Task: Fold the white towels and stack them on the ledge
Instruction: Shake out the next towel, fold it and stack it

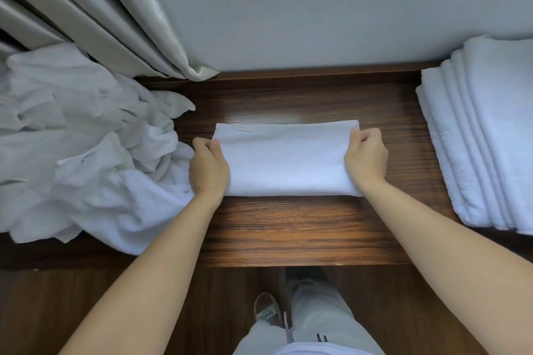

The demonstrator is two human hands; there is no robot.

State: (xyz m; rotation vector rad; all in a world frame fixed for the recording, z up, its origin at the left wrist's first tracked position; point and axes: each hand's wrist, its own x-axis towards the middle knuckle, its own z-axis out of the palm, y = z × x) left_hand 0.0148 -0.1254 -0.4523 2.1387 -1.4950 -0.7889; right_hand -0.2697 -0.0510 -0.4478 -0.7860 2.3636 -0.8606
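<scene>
**Folded towel held at both ends**

A white terry towel folded to a flat rectangle (284,158) lies in the middle of the dark wood-grain ledge (288,225). The left hand (208,166) and right hand (365,156) pinch its short edges with curled fingers. A crumpled heap of soft white towels (86,141) lies left, a neat layered stack of folded white towels (484,138) right, and pleated grey curtains (95,8) hang far left

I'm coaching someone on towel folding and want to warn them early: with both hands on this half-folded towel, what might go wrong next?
1. The left hand and right hand pinch only the short ends of the folded towel, so its layers may slip out of line when lifted.
2. The pile of unfolded towels touches the left hand and could be dragged along.
3. The stack of folded towels already fans sideways; another may tip it.
</scene>
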